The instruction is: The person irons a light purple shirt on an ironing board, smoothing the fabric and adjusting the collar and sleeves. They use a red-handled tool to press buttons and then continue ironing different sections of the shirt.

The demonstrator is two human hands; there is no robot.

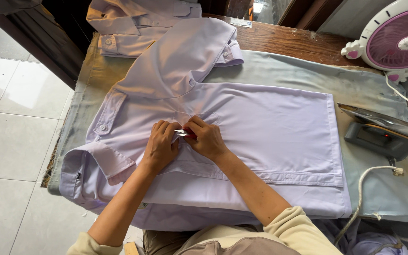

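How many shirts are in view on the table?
2. One pale lilac shirt lies spread under both hands; a second folded shirt lies at the table's far left edge. More fabric at the near right may be another.

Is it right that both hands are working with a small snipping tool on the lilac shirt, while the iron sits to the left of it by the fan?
Not quite. In the head view both hands, left hand and right hand, do pinch a small snipping tool on the lilac shirt, but the iron sits to the right of it, below the fan.

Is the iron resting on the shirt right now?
No. The iron sits tipped on the grey cloth to the right of the lilac shirt, away from both hands.
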